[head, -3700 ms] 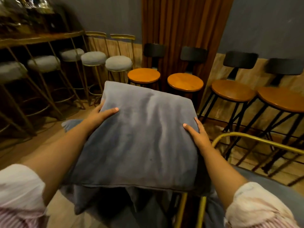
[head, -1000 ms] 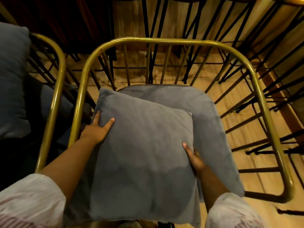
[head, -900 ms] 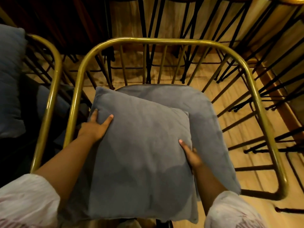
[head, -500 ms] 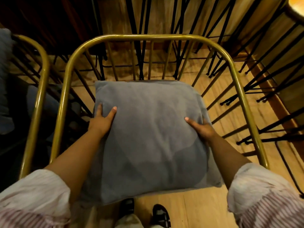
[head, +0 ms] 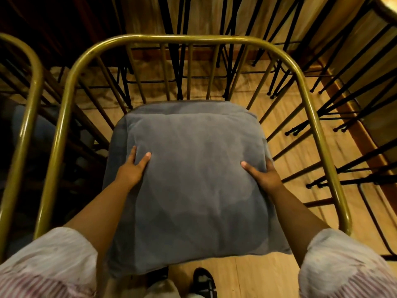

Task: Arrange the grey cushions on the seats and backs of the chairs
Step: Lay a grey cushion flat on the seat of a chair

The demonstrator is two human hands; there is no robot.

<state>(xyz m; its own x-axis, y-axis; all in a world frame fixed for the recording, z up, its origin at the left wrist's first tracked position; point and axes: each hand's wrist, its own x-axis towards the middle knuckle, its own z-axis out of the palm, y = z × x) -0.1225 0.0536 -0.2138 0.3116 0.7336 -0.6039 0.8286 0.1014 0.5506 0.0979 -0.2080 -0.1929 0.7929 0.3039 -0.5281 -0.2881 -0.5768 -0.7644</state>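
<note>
A square grey cushion (head: 193, 179) lies flat over the grey seat pad (head: 182, 107) of a chair with a curved brass frame (head: 189, 38); only the pad's far edge shows. My left hand (head: 134, 166) grips the cushion's left edge, thumb on top. At the right edge my right hand (head: 263, 175) holds it the same way. The cushion's near edge hangs past the front of the seat.
A second brass-framed chair (head: 32, 87) stands close on the left, with something grey dimly seen in its shadow. Black metal stool legs (head: 335, 104) crowd the wooden floor behind and to the right. My feet (head: 202, 282) show below the cushion.
I carried the cushion from the left chair to this one. In the last second it slid from the seat's left side to centred and square on the pad, hands following.
</note>
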